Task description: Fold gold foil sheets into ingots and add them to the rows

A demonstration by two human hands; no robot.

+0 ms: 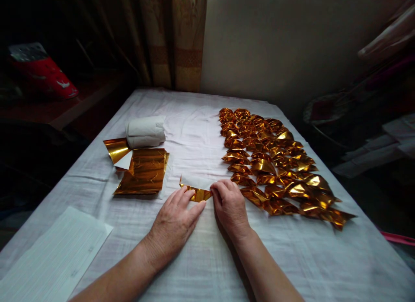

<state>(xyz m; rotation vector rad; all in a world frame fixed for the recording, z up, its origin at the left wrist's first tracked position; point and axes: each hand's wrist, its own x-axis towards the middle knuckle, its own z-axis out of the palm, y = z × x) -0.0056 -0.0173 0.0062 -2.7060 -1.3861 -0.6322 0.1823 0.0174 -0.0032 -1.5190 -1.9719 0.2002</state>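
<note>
Head view: both hands low at the near middle of the white cloth-covered table (194, 133). Left hand (173, 222) lies flat, fingers spread and released, fingertips pressing the near edge of a gold foil sheet (198, 193) being folded, white underside showing. Right hand (230, 204) curled, fingers pinching the sheet's right end. The sheet sits between the hands, just left of a big spread of folded gold pieces (275, 163) running far-to-near on the right. Left of the hands, a stack of flat gold foil sheets (144, 171), one corner turned up; a white roll (145, 131) just beyond it. Lined white paper (55, 256) at the near left corner. Curtain (171, 38) at the far side.
</note>
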